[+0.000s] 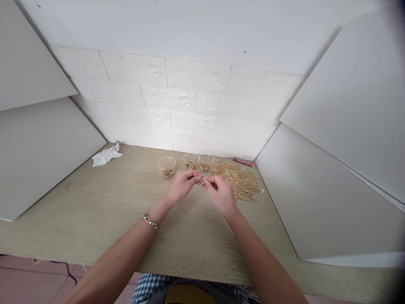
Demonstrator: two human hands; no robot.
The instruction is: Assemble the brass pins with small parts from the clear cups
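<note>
My left hand (182,185) and my right hand (220,195) meet above the table, with their fingertips pinched around a small thin pale-gold piece (203,179). The piece is mostly hidden by my fingers, so its exact form is unclear. Just beyond my hands stand several clear plastic cups (191,156) holding small brass-coloured parts. To the right of my right hand lies a loose heap of thin brass rods (240,181). A silver chain bracelet (151,221) circles my left wrist.
A crumpled white cloth (106,155) lies at the back left of the pale wood-grain table (79,215). A red tube (243,161) lies at the back right. White panels and a white brick-pattern wall (190,109) enclose the table's sides and back.
</note>
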